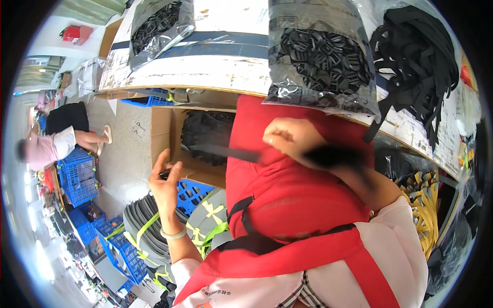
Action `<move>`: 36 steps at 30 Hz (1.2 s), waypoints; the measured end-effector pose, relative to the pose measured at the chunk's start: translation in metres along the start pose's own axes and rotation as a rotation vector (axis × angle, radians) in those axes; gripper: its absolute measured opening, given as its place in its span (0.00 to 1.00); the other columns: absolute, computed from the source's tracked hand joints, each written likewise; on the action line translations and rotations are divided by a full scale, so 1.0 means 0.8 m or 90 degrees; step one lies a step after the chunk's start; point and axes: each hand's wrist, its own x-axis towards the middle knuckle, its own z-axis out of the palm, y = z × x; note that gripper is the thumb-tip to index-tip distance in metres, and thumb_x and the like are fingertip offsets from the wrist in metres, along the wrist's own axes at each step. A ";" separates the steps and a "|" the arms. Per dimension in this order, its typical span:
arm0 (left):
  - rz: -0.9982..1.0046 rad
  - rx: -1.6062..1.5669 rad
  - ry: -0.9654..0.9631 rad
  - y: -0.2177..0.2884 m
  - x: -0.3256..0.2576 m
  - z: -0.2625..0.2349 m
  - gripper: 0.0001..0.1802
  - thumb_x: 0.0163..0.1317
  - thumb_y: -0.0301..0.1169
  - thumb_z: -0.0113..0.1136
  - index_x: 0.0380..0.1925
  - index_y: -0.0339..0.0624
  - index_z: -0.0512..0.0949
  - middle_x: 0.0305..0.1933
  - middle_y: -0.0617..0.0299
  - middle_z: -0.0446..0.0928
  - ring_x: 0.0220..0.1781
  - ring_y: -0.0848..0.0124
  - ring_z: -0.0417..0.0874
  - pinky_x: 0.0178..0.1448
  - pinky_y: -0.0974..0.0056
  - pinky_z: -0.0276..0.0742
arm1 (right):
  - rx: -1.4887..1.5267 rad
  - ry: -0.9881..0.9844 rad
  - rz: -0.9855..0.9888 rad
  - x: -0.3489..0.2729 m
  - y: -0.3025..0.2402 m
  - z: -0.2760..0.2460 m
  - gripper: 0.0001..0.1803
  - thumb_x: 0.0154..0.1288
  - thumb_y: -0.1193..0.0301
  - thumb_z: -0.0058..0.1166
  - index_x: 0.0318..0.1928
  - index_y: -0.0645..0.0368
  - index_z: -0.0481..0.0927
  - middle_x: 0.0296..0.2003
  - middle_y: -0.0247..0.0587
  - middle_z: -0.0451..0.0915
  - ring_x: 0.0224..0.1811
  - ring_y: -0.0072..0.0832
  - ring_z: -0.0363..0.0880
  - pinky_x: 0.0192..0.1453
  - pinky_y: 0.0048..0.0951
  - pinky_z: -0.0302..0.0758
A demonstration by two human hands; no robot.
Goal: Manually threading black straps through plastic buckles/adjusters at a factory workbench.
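My right hand [295, 138] is closed on a black webbing strap [236, 153] above my red apron. One end of the strap stretches left, smeared by motion. A wider dark stretch [334, 155] lies across my right wrist, too blurred to tell its shape. My left hand [165, 187] is raised at the left, thumb and fingers bent round a small black piece [164, 174], perhaps a buckle, mostly hidden. Beyond it an open cardboard box [160, 126] holds a dark heap of black pieces [208, 134]. A clear bag of black plastic buckles [328, 61] lies on the table edge.
The white-topped table [221, 69] carries another buckle bag [156, 28] and a pile of black straps [416, 56]. Grey rolls [149, 226] with yellow-green ties and a blue crate [192, 195] stand at my left, yellow straps [423, 205] at my right. Another person [49, 146] is far left.
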 end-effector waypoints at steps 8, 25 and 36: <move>0.046 -0.290 -0.447 0.050 -0.039 0.145 0.36 0.54 0.16 0.62 0.65 0.38 0.65 0.34 0.68 0.76 0.30 0.83 0.71 0.35 0.76 0.70 | -0.162 -0.018 -0.329 0.014 0.025 0.046 0.09 0.66 0.69 0.54 0.44 0.59 0.78 0.27 0.38 0.78 0.27 0.26 0.77 0.33 0.27 0.73; -0.469 -0.707 -0.732 0.033 -0.024 0.216 0.16 0.69 0.39 0.54 0.35 0.35 0.72 0.24 0.59 0.69 0.22 0.72 0.69 0.14 0.77 0.57 | -0.573 0.222 -0.194 -0.146 0.045 -0.097 0.13 0.56 0.74 0.54 0.43 0.52 0.79 0.38 0.36 0.79 0.43 0.35 0.79 0.45 0.36 0.77; -0.205 -0.358 -0.688 0.086 -0.041 0.231 0.10 0.68 0.32 0.55 0.31 0.37 0.78 0.21 0.62 0.76 0.14 0.85 0.62 0.16 0.77 0.51 | -0.675 0.414 -0.213 -0.159 0.049 -0.141 0.14 0.47 0.77 0.60 0.38 0.51 0.81 0.42 0.34 0.77 0.44 0.36 0.76 0.49 0.36 0.72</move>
